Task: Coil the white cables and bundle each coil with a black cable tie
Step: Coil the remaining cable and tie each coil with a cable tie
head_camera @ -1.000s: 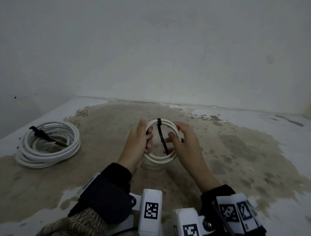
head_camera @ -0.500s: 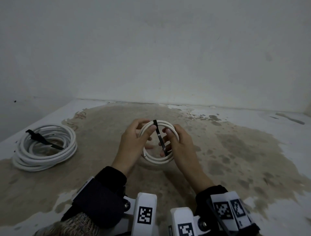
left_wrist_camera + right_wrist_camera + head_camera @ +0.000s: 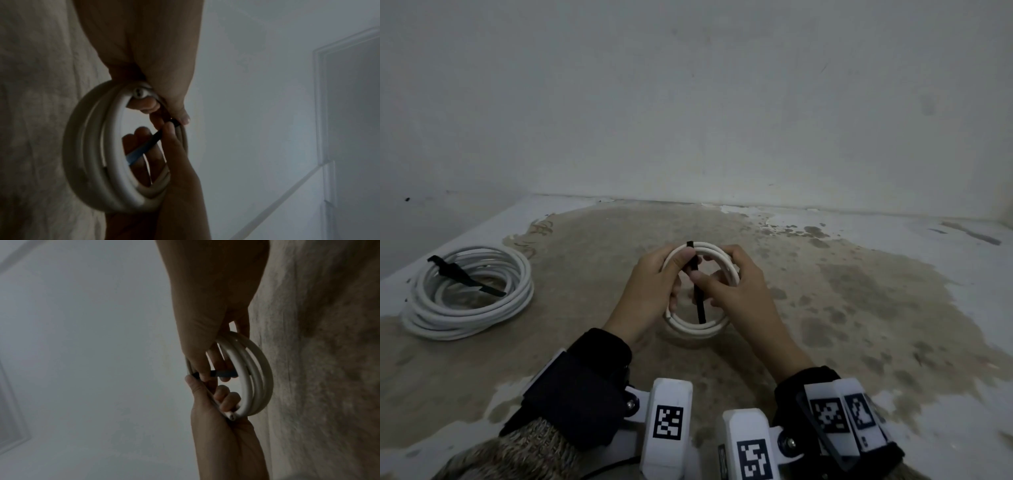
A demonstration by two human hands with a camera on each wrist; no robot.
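A small white cable coil (image 3: 697,327) is held upright just above the stained floor, between both hands. Round its top runs a black cable tie (image 3: 701,308), whose tail hangs down across the ring. My left hand (image 3: 654,284) grips the coil's left side, thumb pressed beside the tie's head. My right hand (image 3: 739,287) pinches the tie strap just below the top, its other fingers behind the coil. The left wrist view shows the coil (image 3: 92,154) and the strap (image 3: 144,148). In the right wrist view the strap (image 3: 224,374) crosses inside the coil (image 3: 257,378).
A larger white cable coil (image 3: 448,318) lies flat on the floor at the left, bound by its own black tie (image 3: 465,279). A pale wall (image 3: 705,102) rises close behind the hands. Bare stained floor (image 3: 859,291) stretches to the right.
Both hands drew closer together on the small coil. My right thumb and finger moved up the strap, which now hangs nearly straight down. My left thumb came over the top beside the tie's head.
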